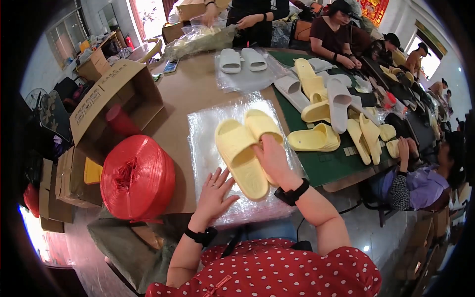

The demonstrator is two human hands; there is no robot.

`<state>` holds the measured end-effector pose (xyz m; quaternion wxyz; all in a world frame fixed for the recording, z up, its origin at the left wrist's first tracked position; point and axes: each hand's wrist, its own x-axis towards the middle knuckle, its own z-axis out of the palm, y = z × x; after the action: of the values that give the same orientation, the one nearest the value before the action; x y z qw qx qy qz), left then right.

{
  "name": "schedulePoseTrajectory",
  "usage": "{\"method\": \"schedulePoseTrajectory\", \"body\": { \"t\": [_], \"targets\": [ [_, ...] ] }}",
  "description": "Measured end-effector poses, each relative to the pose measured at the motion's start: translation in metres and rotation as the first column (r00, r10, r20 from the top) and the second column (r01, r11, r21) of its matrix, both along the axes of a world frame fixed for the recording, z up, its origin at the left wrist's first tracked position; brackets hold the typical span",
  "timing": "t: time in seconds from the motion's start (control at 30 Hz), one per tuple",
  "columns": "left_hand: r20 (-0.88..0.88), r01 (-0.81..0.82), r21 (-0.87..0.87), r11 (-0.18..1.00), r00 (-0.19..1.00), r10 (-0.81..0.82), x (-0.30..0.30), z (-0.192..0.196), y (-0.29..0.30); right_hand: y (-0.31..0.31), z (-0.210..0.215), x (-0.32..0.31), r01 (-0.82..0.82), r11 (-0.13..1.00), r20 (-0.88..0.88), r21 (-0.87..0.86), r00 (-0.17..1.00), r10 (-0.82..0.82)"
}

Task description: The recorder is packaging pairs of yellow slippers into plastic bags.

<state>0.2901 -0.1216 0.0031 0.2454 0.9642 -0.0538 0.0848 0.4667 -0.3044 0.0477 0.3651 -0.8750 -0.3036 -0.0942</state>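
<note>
My right hand (271,157) grips a pair of yellow slide sandals, its fingers closed at the inner edges of their straps. The left slide (250,175) of the pair shows nearly whole; the other slide (261,121) is partly hidden by my hand and the first one. Both are over a stack of clear plastic bags (203,131) at the table's near edge; whether they touch it I cannot tell. My left hand (213,195) is spread, palm down, over the bags' lower left part, just left of the slide's heel, holding nothing.
A big red roll of plastic twine (138,178) stands at the left before an open cardboard box (116,99). Grey slides (242,60) lie on plastic at the far side. More yellow and grey slides (339,104) crowd a green mat (316,163) at right. Several people work around.
</note>
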Motion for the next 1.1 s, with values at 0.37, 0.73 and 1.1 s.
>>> {"method": "schedulePoseTrajectory", "body": {
  "t": [0.37, 0.73, 1.1],
  "targets": [
    [0.007, 0.006, 0.039, 0.999, 1.000, -0.007, 0.002, -0.007, 0.004, 0.008, -0.024, 0.001, 0.011, 0.967, 0.132, -0.256, 0.991, 0.023],
    [-0.098, 0.028, 0.050, 0.998, 0.995, -0.023, -0.005, 0.004, 0.003, -0.027, -0.038, 0.031, 0.182, 0.972, 0.123, -0.151, 0.979, -0.164],
    [-0.136, 0.041, 0.112, 0.993, 0.990, -0.026, 0.001, 0.027, -0.002, -0.150, 0.011, -0.028, 0.314, 0.843, -0.079, 0.437, 0.947, -0.313]
  ]
}}
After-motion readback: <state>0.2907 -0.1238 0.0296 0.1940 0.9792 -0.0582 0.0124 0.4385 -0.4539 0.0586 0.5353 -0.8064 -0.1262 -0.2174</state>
